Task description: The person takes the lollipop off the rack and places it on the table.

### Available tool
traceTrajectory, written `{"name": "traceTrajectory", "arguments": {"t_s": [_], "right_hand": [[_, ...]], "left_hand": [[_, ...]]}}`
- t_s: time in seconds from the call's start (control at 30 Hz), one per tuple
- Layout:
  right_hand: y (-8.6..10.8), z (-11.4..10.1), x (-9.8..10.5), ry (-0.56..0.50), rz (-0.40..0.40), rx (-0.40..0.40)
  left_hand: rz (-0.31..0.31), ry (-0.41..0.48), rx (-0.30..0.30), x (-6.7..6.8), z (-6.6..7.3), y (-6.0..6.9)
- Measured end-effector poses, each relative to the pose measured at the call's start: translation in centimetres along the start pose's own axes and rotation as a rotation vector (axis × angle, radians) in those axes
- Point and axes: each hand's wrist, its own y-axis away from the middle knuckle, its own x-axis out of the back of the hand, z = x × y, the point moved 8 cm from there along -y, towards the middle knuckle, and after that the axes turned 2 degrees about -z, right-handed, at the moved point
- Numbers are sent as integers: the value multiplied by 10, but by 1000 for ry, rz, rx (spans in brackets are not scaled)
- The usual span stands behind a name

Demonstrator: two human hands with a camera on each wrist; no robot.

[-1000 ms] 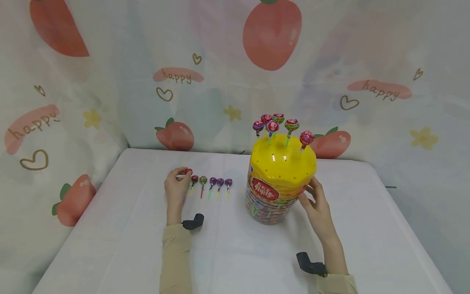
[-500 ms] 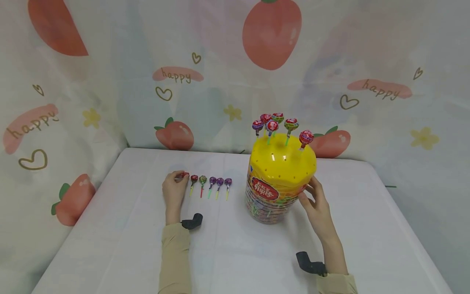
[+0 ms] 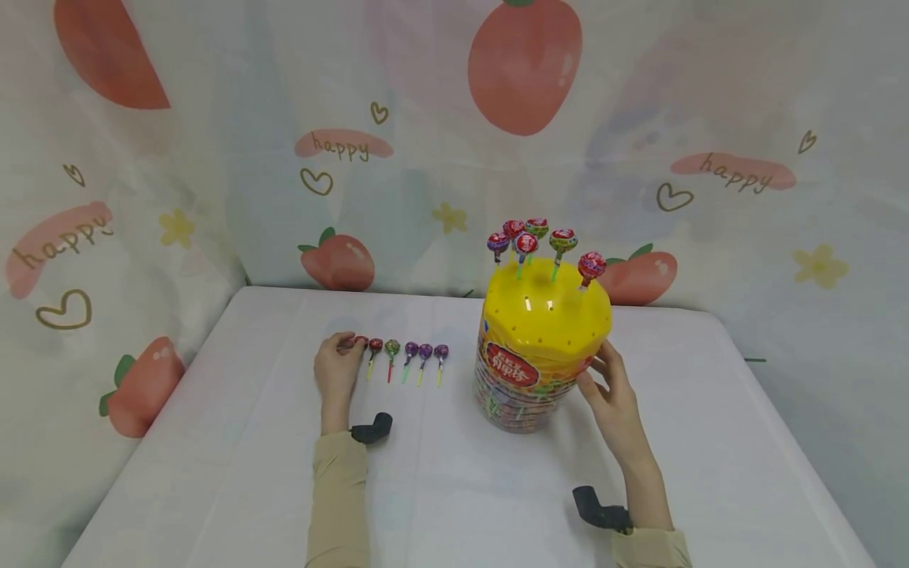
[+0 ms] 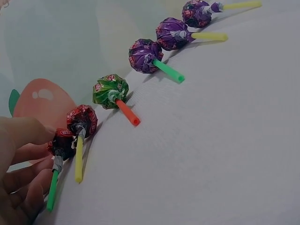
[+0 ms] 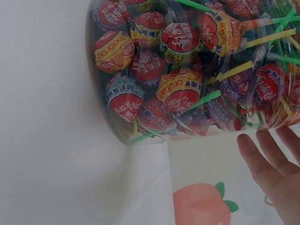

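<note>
At the left end of a row of lollipops, my left hand has its thumb and fingers around the head of a red-wrapped lollipop with a green stick. It lies on the table beside another red lollipop with a yellow stick. Further right come a green lollipop and several purple ones. My right hand rests its fairly straight fingers against the right side of a large clear jar with a yellow lid. Several lollipops stand upright in the lid's holes.
The jar is filled with wrapped lollipops. A white cloth covers the table. A printed fabric backdrop rises behind its back edge. Black wrist mounts sit on both wrists.
My left hand has drawn slightly toward me and left, bringing the red lollipop down into line with the row. The right hand and jar have stayed in place.
</note>
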Motion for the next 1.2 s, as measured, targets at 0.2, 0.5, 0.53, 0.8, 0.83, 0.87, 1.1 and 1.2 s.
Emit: {"name": "traceTrajectory", "arguments": {"t_s": [0.2, 0.5, 0.53, 0.8, 0.83, 0.87, 1.1, 1.2], "right_hand": [[0, 1, 0, 2, 3, 1], [0, 1, -1, 5, -2, 0], [0, 1, -1, 4, -1, 1], [-1, -1, 0, -5, 4, 21], [-1, -1, 0, -7, 4, 21], [-1, -1, 0, -9, 4, 23], [-1, -1, -1, -18, 5, 29], [-1, -1, -1, -20, 3, 29]], "left_hand": [[2, 89, 25, 4, -3, 0], [35, 169, 59, 10, 5, 9], [38, 174, 52, 10, 9, 11], [62, 244, -119, 6, 55, 28], [62, 252, -140, 5, 62, 30], [56, 259, -162, 4, 68, 32], [21, 318, -281, -3, 105, 45], [18, 353, -331, -3, 122, 53]]}}
